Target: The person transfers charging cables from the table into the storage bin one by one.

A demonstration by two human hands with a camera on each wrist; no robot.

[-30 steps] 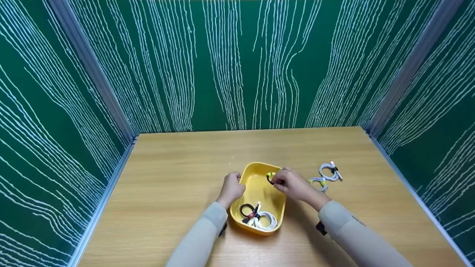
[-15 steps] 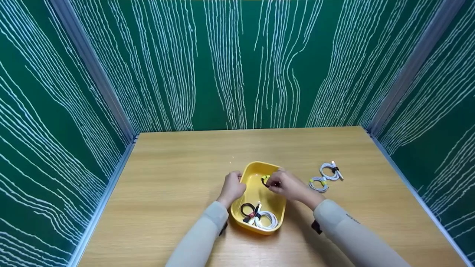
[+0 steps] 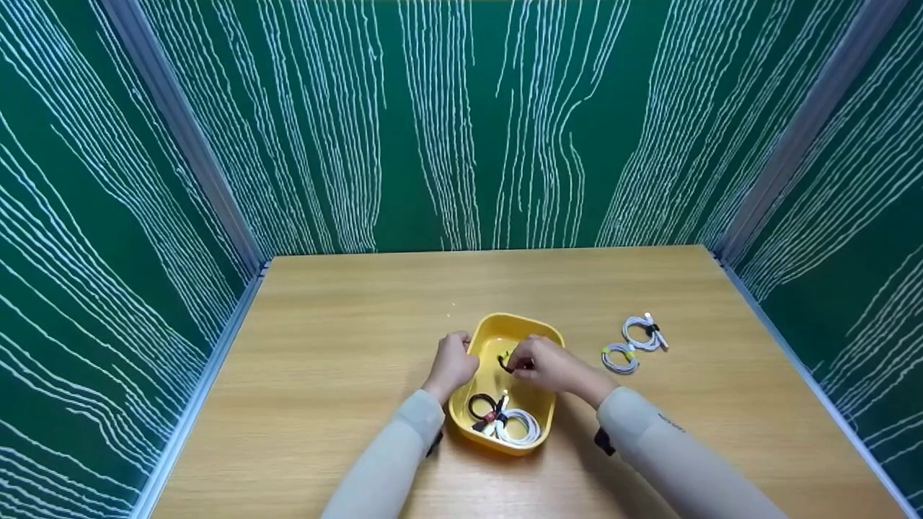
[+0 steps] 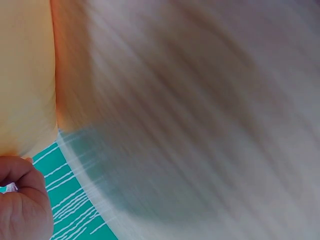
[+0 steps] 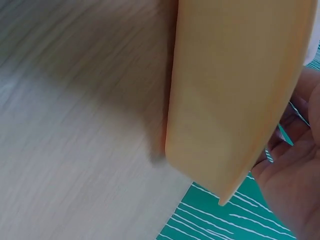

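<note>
In the head view, my left hand [image 3: 451, 366] grips the left rim of a yellow plastic bin [image 3: 515, 323]. My right hand [image 3: 546, 366] reaches over the bin's right side and pinches a black coiled cable [image 3: 503, 362] with a yellow-green tie; the fingers hide much of that coil. At the bin's near end lie a black coiled cable [image 3: 481, 408] with a red tie and a white coiled cable [image 3: 530, 429] with a black tie. The left wrist view shows curled fingers of the left hand [image 4: 25, 200] by the bin wall. In the right wrist view, the right hand [image 5: 292, 165] is beyond the rim.
Right of the bin on the wooden table [image 3: 346, 324] lie a white coiled cable [image 3: 634, 333] with a black tie and a grey-white coiled cable [image 3: 620, 359] with a yellow tie. Green panels [image 3: 433, 130] with white lines enclose the table's back and sides.
My right hand has moved left and slightly nearer within the bin, carrying the black coiled cable with it. The left hand has stayed on the rim.
</note>
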